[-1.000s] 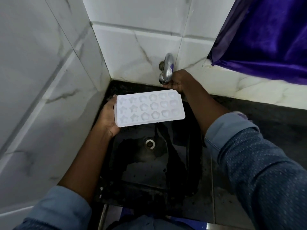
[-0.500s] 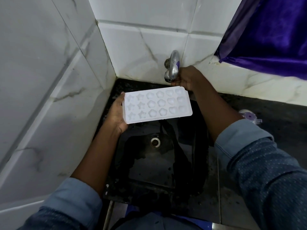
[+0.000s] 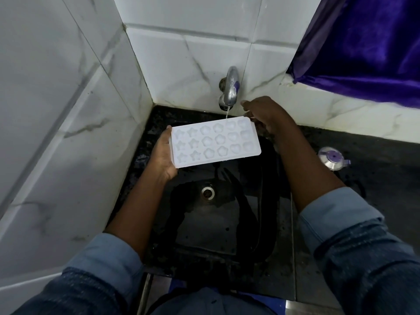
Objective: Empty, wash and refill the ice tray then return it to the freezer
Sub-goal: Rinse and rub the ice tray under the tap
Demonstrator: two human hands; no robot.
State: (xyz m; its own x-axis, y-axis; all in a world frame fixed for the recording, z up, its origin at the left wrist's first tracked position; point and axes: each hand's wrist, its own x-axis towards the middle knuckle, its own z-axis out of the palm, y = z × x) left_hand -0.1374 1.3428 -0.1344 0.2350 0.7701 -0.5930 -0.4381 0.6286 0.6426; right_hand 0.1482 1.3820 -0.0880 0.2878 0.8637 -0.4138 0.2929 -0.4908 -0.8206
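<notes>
Thinly, water (image 3: 226, 113) meets ice tray (image 3: 216, 144).

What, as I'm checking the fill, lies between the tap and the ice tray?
A thin water stream running from the tap onto the ice tray, in the head view.

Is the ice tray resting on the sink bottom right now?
No, the left hand holds the ice tray by its end, raised above the sink.
</notes>
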